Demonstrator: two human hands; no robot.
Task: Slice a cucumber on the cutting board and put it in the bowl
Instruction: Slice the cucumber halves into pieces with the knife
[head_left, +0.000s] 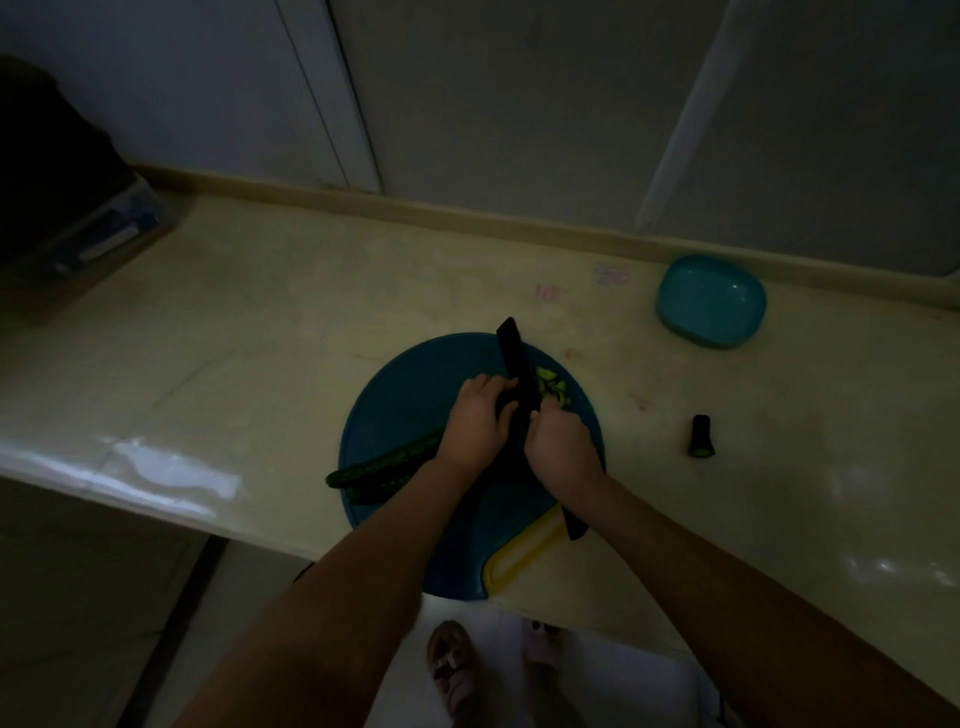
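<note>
1. Slicing on a dim kitchen counter (260, 322): gripping the knife (514, 358) with the right hand (561, 441), fingers wrapped round the handle, pointing the dark blade away across the round blue cutting board (405, 395).
2. Pinning the cucumber (384, 460) with the left hand (475, 421), fingers curled down over its cut end just left of the blade, leaving the uncut length trailing toward the board's left edge beside a second length (387, 483).
3. Piling pale green slices (553, 389) just right of the blade, all on the board.
4. Leaving the teal bowl (711, 301) well apart at the counter's far right, seemingly holding nothing in this light, with a cut-off end (701, 436) resting on the counter right of the board.
5. Judging the cucumber: firm and light, but round, wet at the cut face and likely to roll; probably best held on the ridged skin close behind the blade, fingertips tucked back.
6. Judging the slices: thin, limp and slippery, likely clinging to blade and board; better gathered in a cupped hand or scooped on the blade's flat than pinched singly.
</note>
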